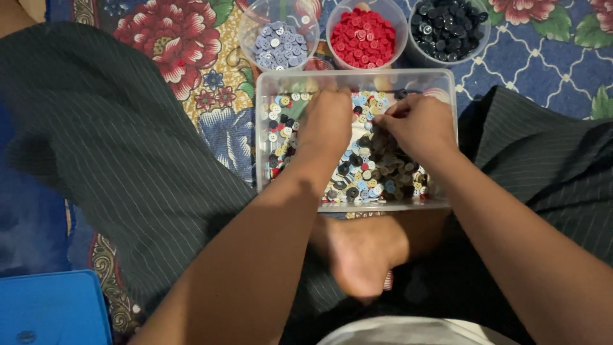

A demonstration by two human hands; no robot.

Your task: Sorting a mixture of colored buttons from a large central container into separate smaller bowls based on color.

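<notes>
Down on the floral rug, both hands dig in the clear tub of mixed buttons: left hand clenched, right hand pinching some. Far side, lilac, red and black cups look part-filled; plenty's unsorted, I'd say. Tight between the knees.

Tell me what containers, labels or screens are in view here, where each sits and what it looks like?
No labels, signs or screens show.
Clear rectangular tub: centre, mixed buttons; left hand and right hand are inside it.
Round clear cup: top left, lilac buttons.
Round clear cup: top middle, red buttons.
Round clear cup: top right, black buttons.
Blue flat box: bottom left corner.
</notes>
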